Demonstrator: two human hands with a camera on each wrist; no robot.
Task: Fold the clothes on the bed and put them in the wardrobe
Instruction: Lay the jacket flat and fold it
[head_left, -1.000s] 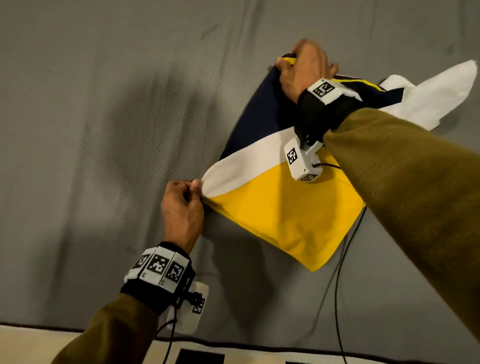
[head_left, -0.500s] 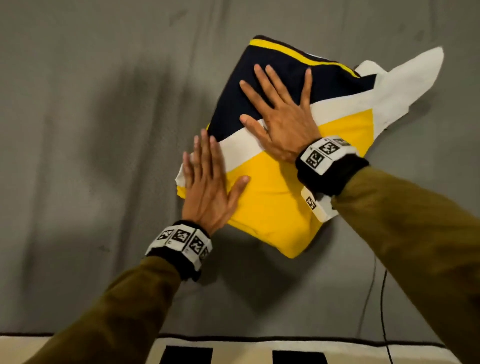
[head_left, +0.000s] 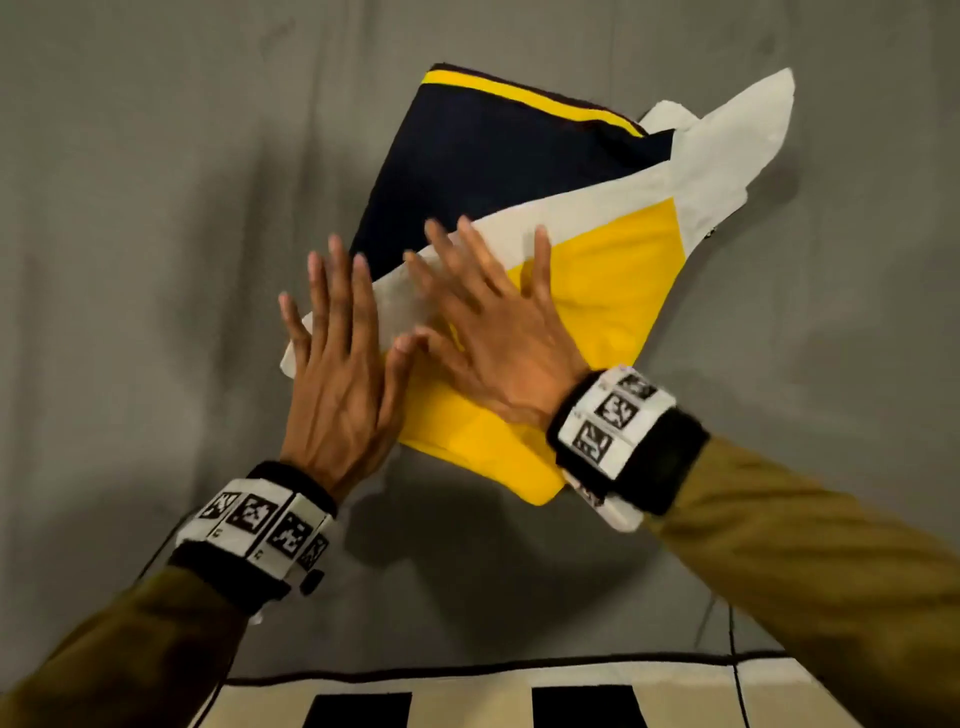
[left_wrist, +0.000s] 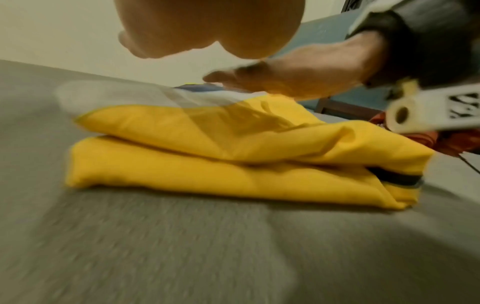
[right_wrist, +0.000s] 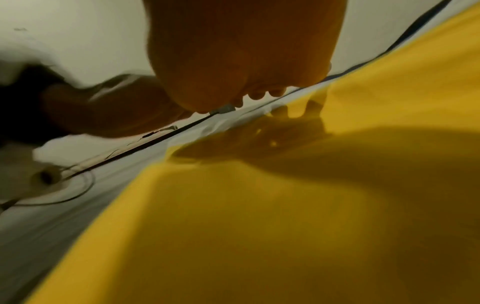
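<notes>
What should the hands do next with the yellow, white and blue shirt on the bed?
Probably tuck in the white flap that sticks out past the shirt's far right corner. The left hand and right hand lie flat with fingers spread on the shirt, which sits folded in layers on the bed. Only that flap spoils the neat shape.

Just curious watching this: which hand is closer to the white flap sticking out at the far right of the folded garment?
Right. The right hand lies flat mid-garment, nearer the flap. The left hand rests on the opposite, left edge of the garment.
</notes>
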